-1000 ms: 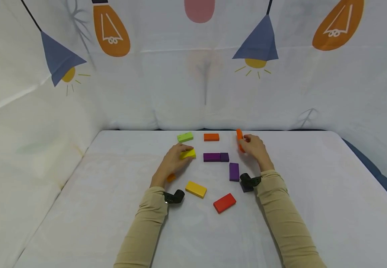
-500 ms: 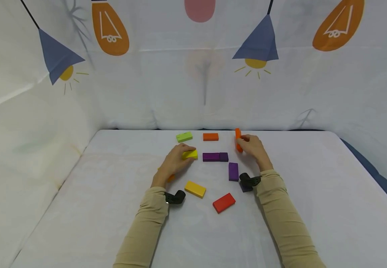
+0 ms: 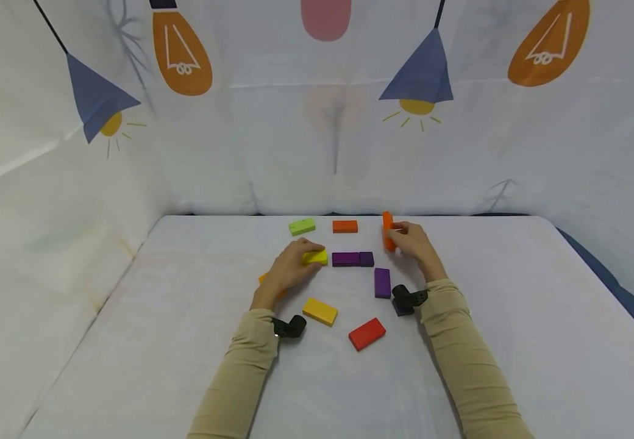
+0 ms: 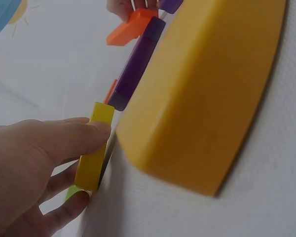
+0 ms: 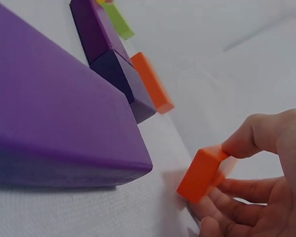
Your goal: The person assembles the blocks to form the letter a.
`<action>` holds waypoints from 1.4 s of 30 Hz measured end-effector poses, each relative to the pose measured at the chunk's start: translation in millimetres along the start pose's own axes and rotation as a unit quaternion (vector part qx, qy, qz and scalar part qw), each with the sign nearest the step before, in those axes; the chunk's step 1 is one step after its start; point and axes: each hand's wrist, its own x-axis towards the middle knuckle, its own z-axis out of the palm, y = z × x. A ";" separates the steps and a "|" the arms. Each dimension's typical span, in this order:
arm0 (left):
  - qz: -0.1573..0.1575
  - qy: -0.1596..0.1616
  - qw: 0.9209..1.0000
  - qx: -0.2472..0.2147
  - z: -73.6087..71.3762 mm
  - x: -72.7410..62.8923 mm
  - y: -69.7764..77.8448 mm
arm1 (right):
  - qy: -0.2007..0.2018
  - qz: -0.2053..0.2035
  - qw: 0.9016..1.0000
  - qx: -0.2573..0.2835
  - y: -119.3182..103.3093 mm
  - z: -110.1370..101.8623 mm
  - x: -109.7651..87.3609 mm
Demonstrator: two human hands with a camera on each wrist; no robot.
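My left hand [image 3: 293, 265] pinches a yellow block [image 4: 94, 148] between thumb and fingers, just left of a purple block [image 3: 345, 260]. A darker purple block [image 3: 367, 259] adjoins that purple one at its right end. Farther right, my right hand [image 3: 413, 241] grips an orange block [image 5: 202, 173] by its right side; it points away from me in the head view. A second orange block [image 3: 345, 227] lies behind the purple pair, and a lime green block [image 3: 302, 227] lies behind my left hand. An amber block [image 3: 263, 278] is partly hidden under my left wrist.
Nearer to me lie a yellow-orange block [image 3: 320, 311], a red block [image 3: 367, 334] and a standalone purple block [image 3: 382, 283]. A dark block [image 3: 403, 308] is half covered by the right wrist camera. White cloth walls rise behind the white table [image 3: 514, 317].
My left hand has slid the yellow block rightward, closer to the purple block. My right hand has shifted slightly left with the orange block.
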 end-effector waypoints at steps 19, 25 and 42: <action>0.005 0.010 1.000 0.029 4.8 -0.7 3.1 | -0.008 -0.015 1.000 0.018 -0.4 2.3 -2.1; 0.012 0.007 1.000 0.025 5.9 0.0 3.8 | -0.005 -0.018 1.000 0.018 -0.3 3.8 -2.1; 0.026 0.020 0.999 0.023 8.7 0.0 3.8 | -0.007 -0.025 0.999 0.024 -2.3 4.5 -5.5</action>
